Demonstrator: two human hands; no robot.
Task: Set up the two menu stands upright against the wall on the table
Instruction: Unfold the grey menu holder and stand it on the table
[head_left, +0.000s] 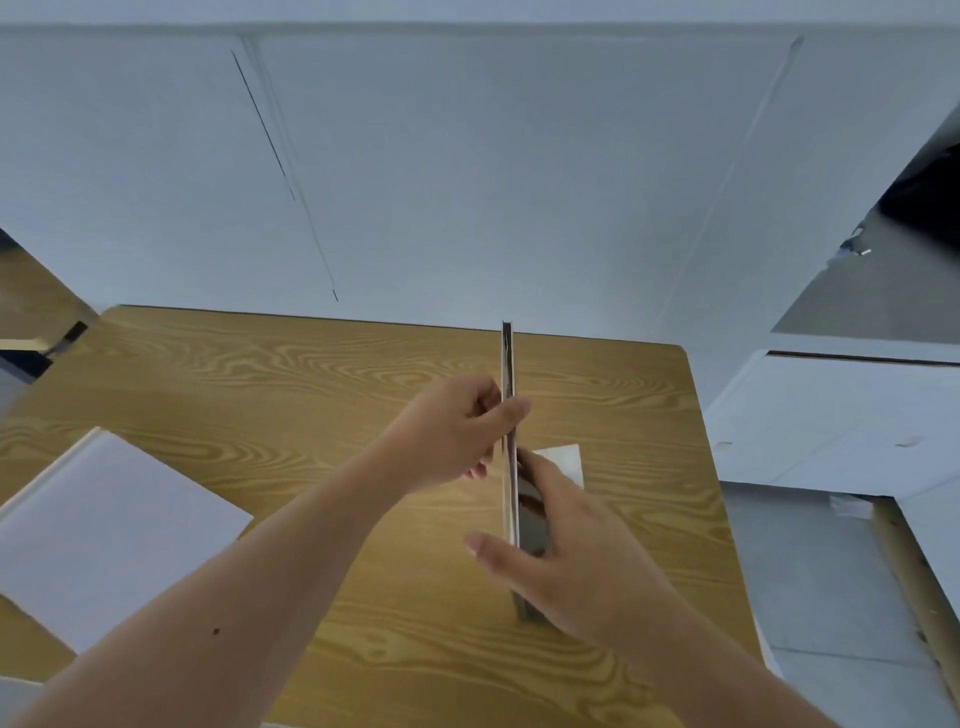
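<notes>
Head view — menu stand (507, 364) upright, edge-on, pinched between left hand (451, 431) and right hand (571, 551).

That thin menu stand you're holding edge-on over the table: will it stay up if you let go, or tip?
Probably tips. The menu stand looks like a very thin panel, seen edge-on, with no wide foot visible. It looks stiff: its edge runs straight between the left hand and right hand. It is away from the wall, so nothing would catch it.
</notes>
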